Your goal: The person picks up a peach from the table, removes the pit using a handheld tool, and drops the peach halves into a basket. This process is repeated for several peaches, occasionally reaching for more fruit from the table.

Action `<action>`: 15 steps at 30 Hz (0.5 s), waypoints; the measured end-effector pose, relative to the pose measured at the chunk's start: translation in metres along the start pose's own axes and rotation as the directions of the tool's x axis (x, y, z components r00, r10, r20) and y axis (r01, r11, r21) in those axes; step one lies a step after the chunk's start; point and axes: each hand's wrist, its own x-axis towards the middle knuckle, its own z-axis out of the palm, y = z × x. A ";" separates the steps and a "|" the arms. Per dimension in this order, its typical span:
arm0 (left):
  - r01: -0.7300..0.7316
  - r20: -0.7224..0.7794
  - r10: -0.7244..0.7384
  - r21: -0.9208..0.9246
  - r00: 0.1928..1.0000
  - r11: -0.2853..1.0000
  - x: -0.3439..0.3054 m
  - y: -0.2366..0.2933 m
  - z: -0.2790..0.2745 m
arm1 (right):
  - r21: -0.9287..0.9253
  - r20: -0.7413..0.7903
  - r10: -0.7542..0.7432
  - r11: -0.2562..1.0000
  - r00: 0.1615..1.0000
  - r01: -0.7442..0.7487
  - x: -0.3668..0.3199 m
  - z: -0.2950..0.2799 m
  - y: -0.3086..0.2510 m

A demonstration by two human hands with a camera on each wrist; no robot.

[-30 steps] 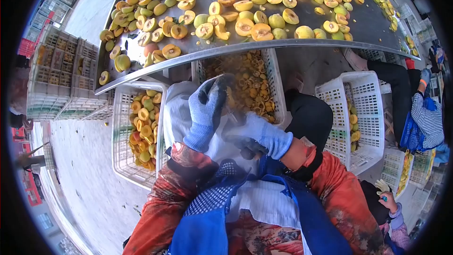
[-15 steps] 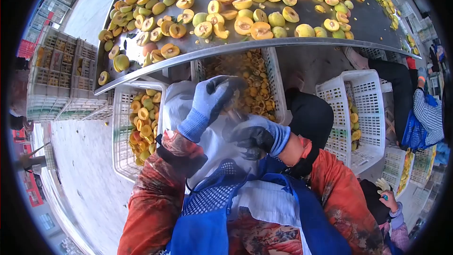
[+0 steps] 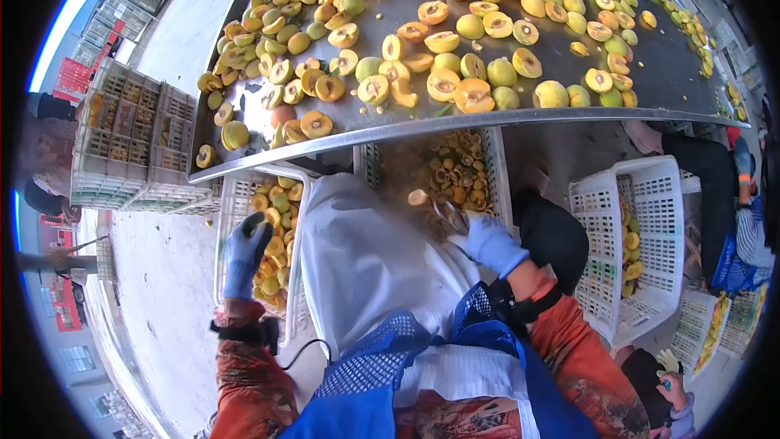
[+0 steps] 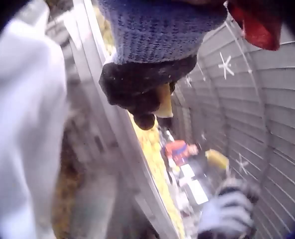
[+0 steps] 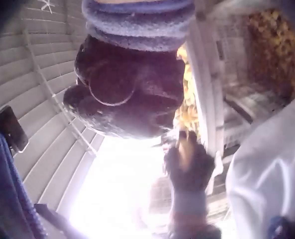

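Note:
My left hand [image 3: 244, 256], in a blue glove with dark fingers, is over a white crate of cut peaches [image 3: 280, 256]. Its fingers pinch a pale yellow peach piece [image 4: 165, 102] in the left wrist view; the head view hides that piece. Curled fingers of my right hand [image 3: 491, 244] grip a small metal tool with a curved loop [image 3: 449, 215], in front of my lap. Just off the loop is a small pale orange piece [image 3: 418, 197], over the crate of scraps [image 3: 496, 167]. In the right wrist view the dark glove fingers hide the tool.
A metal-edged table [image 3: 390, 132] heaped with halved peaches [image 3: 474, 96] spans the front. Another white crate [image 3: 642, 276] stands at right, stacked crates [image 3: 114, 138] at far left. White cloth [image 3: 366, 236] covers my lap. Other people are at right and far left.
Both hands were close together over my lap. My left hand has moved left to the peach crate; the right has shifted forward and right with the tool. The head view has tilted slightly.

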 end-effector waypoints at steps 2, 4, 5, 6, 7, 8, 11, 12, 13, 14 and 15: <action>-0.091 -0.089 0.156 0.502 0.984 0.860 -0.007 0.081 -0.007 | -0.407 -0.178 0.021 0.909 0.984 -0.093 0.009 0.010 0.012; -0.202 -0.101 0.219 0.156 0.971 0.967 0.029 0.105 0.007 | -0.271 -0.095 0.092 0.956 0.991 -0.114 0.011 0.003 -0.001; -0.256 -0.084 0.259 0.049 0.962 0.966 0.053 0.127 0.028 | -0.266 -0.091 0.095 0.957 0.991 -0.116 0.016 0.000 -0.002; -0.185 -0.022 0.191 0.155 0.981 0.970 0.069 0.166 0.052 | -0.260 -0.093 0.102 0.958 0.990 -0.123 0.020 -0.002 -0.002; -0.123 0.035 0.118 0.265 0.992 0.956 0.082 0.206 0.077 | -0.251 -0.096 0.112 0.959 0.989 -0.133 0.023 -0.004 -0.002; -0.196 0.061 0.186 0.367 0.981 0.909 0.103 0.225 0.104 | -0.254 -0.092 0.109 0.959 0.990 -0.129 0.025 -0.004 0.001; -0.254 0.188 0.187 0.457 0.964 0.853 0.156 0.235 0.172 | -0.271 -0.067 0.107 0.955 0.992 -0.121 0.026 0.007 0.014; -0.238 0.179 0.179 0.399 0.967 0.886 0.163 0.232 0.188 | -0.336 -0.230 -0.021 0.940 0.973 -0.059 0.026 0.020 0.024; -0.216 0.167 0.167 0.341 0.972 0.915 0.168 0.226 0.199 | -0.301 -0.204 0.005 0.951 0.979 -0.067 0.025 0.017 0.021; -0.425 0.126 0.408 0.355 0.904 0.833 0.169 0.213 0.202 | -0.264 -0.173 0.026 0.962 0.985 -0.072 0.023 0.013 0.015; -0.342 0.209 0.292 0.272 0.933 0.900 0.162 0.213 0.197 | -0.228 -0.140 0.039 0.971 0.989 -0.071 0.020 0.009 0.008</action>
